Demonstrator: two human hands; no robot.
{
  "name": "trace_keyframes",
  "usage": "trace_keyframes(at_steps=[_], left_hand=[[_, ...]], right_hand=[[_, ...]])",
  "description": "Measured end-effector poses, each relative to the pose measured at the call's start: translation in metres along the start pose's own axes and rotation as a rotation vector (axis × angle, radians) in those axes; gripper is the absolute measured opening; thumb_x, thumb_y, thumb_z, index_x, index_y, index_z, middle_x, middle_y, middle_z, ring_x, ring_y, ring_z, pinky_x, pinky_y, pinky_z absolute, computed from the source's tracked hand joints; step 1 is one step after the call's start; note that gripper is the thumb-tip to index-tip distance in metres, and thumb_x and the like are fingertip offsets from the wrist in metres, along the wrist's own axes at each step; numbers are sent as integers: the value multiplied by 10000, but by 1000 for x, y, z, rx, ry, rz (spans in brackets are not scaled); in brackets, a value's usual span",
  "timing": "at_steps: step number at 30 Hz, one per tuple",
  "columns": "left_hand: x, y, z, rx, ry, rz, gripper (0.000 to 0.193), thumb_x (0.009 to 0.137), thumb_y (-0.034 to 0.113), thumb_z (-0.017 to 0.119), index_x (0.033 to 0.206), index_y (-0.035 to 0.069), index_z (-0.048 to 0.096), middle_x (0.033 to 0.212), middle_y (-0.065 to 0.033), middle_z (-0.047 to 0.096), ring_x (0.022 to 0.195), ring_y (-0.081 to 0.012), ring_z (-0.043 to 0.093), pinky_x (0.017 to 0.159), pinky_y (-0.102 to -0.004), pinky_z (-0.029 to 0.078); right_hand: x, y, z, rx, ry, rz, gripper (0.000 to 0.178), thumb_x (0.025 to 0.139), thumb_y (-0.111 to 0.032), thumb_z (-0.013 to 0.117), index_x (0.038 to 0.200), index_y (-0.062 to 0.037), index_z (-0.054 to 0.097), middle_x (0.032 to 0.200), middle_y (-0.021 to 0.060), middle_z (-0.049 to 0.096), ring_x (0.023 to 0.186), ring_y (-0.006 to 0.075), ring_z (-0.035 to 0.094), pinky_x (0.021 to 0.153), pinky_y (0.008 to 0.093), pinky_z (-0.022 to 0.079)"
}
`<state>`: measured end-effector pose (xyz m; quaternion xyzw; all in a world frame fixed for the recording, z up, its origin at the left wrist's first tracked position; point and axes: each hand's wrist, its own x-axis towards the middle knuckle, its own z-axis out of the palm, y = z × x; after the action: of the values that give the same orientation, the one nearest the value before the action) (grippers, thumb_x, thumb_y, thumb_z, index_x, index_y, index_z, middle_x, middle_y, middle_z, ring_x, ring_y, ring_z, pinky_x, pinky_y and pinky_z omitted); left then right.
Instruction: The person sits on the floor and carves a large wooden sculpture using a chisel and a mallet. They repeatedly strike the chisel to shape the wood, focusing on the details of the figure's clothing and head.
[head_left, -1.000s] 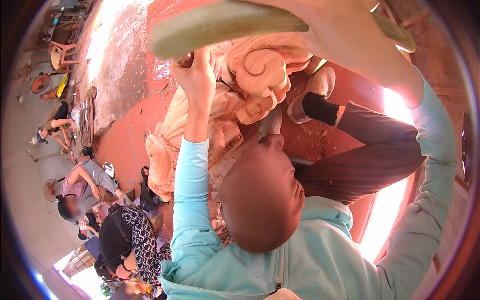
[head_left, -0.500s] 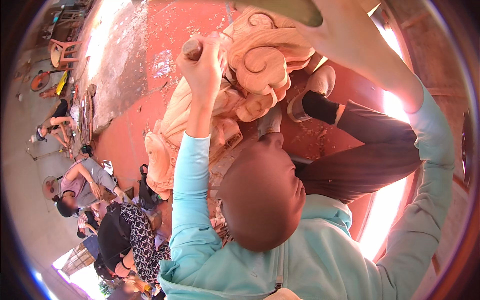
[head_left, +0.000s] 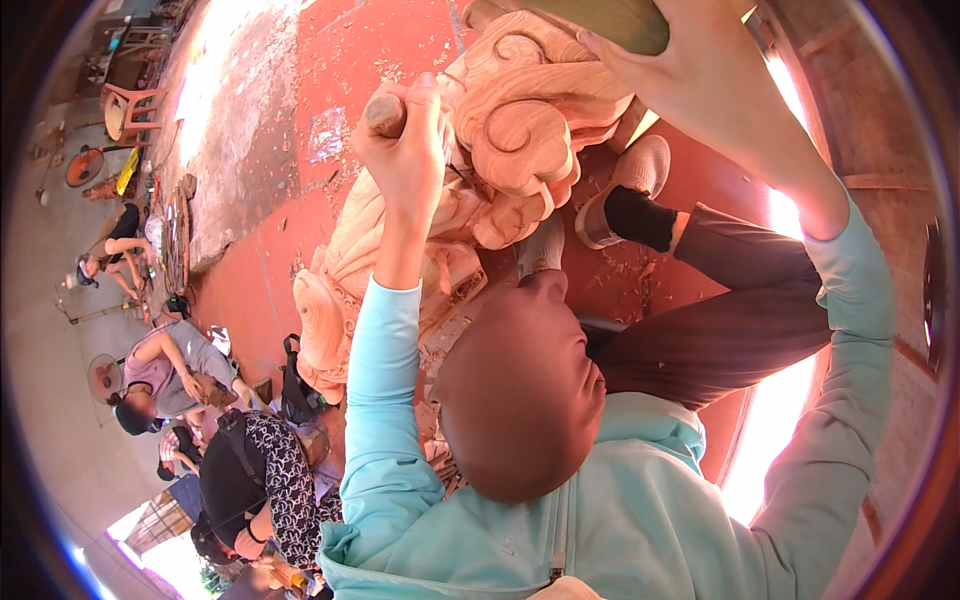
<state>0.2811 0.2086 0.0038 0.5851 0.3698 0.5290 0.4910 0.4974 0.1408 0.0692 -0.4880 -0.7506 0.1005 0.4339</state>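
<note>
left hand [head_left: 405, 140] stretched forward by carved wood [head_left: 515, 140], fingers clamped round tool handle [head_left: 385, 115]; right hand [head_left: 695, 75] out wide, clamped on greenish club [head_left: 622, 22].

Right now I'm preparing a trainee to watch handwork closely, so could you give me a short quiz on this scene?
1. Which hand grips the round-ended handle?

2. True or false: the carved wood has curling scroll shapes on it.

3. Multiple choice. The thick piece in the right hand looks:
A) bright red
B) greenish
C) pure white

Key:
1. The left hand.
2. True.
3. B.
</note>
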Motion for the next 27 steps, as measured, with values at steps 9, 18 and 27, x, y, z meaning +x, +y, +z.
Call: trace_keyframes(at_steps=[9,18,27], left_hand=[[12,-13,9,61,-106,-55,373,884,61,589,579,81,377,521,48,407,440,-29,389,393,-214,309],[10,-10,10,-52,-106,-93,337,866,37,594,584,86,416,508,45,425,422,-26,391,382,-212,305],[9,-14,3,-107,-92,-80,313,870,30,590,593,70,447,525,32,460,426,-35,414,386,-211,328]], right_hand=[[0,9,4,-92,-113,48,693,800,-210,704,1397,-87,374,877,52,583,804,135,574,729,311,489],[0,14,26,-281,332,-128,626,812,-195,686,1365,-82,415,939,78,612,797,175,616,705,305,510],[3,19,7,-100,225,-53,589,838,-154,642,1371,-93,399,972,90,631,754,147,627,649,310,536]])
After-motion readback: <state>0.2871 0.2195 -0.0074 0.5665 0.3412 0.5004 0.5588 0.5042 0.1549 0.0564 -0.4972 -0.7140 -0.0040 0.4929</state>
